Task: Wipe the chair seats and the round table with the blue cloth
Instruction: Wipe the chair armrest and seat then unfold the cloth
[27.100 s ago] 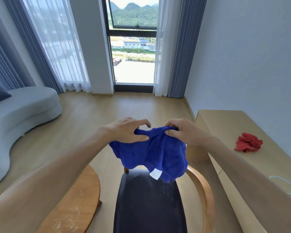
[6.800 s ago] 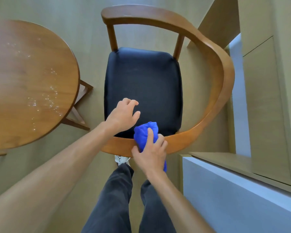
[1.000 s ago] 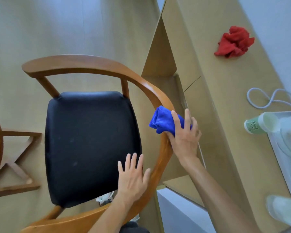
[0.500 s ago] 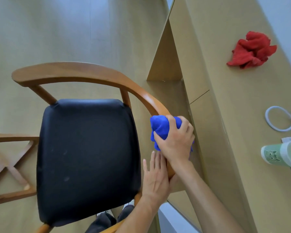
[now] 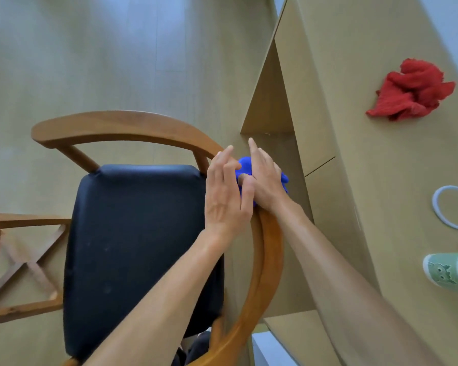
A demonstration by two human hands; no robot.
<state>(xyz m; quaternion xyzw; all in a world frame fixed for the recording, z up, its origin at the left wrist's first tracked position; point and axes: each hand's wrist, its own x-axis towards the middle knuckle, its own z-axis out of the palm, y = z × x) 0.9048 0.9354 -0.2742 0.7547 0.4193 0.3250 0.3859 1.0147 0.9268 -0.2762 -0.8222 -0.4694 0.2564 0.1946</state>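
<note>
Bunched on the chair's wooden armrest [image 5: 269, 241] right of centre frame, the blue cloth [image 5: 246, 165] looks soft, light and easily gathered by its bulk, under the flat, straight-fingered right hand [image 5: 266, 178], the left hand [image 5: 226, 196] open alongside.

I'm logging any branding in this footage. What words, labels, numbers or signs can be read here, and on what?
No readable text anywhere in this view.
The green cup carries a printed cat-like face, a picture with no letters.
The blue cloth, red cloth and chair show no label or mark.
</note>
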